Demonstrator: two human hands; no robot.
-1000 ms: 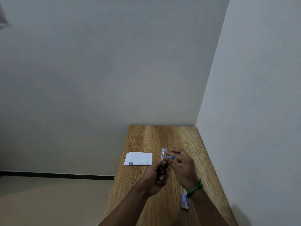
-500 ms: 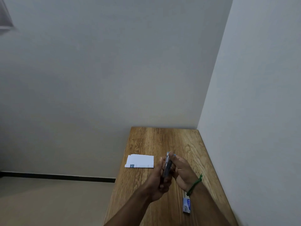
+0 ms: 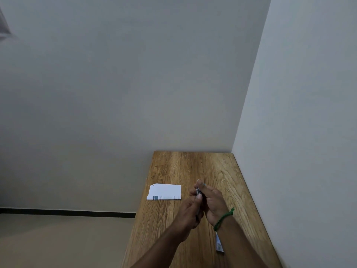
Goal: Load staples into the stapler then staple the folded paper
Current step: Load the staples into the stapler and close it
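Both hands meet above the middle of the wooden table. My left hand grips a small metal stapler, of which only a thin silvery edge shows between the fingers. My right hand, with a green bracelet at the wrist, closes over the stapler from the right, its thumb on the top end. A folded white paper with a dark printed patch lies flat on the table to the left of the hands. Any staples are hidden by the fingers.
A small blue-and-white staple box lies on the table under my right forearm. The table stands in a corner, with a wall along its far end and right side. Its left edge drops to a beige floor.
The hands have closed tighter around the stapler, and the blue part seen a second ago is now hidden. The right thumb has moved onto its top end. The paper has stayed put.
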